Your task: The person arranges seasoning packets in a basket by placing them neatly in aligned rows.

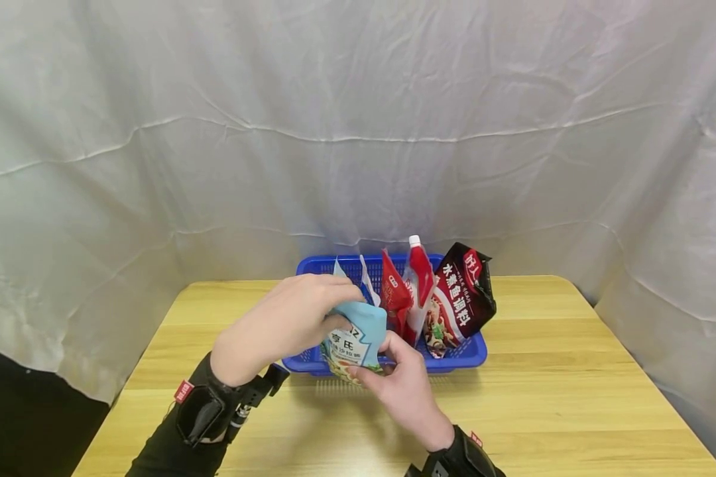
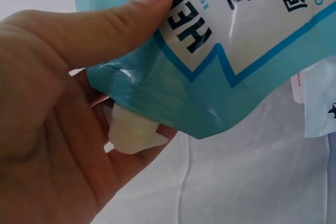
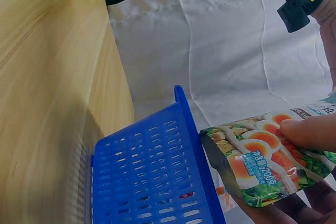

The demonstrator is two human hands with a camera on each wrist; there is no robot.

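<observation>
A light-blue salad dressing pouch (image 1: 366,324) hangs tilted between both hands, over the near side of the blue basket (image 1: 476,358). My left hand (image 1: 286,318) pinches its top end; in the left wrist view the thumb lies across the label beside a pale spout cap (image 2: 134,129). With thumb and fingers, my right hand (image 1: 408,387) grips the bottom end. Pictures of halved eggs and salad cover that end of the pouch (image 3: 262,156) in the right wrist view, just outside the basket wall. The left fingers behind the pouch are partly hidden.
Inside the basket stand a light-blue packet (image 1: 338,267), a white packet (image 1: 367,281), a red pouch (image 1: 396,295), a red pouch with a white cap (image 1: 421,268) and a large black seasoning bag (image 1: 468,285) leaning right. A wooden table (image 1: 549,384) carries the basket; grey cloth (image 1: 358,165) hangs behind.
</observation>
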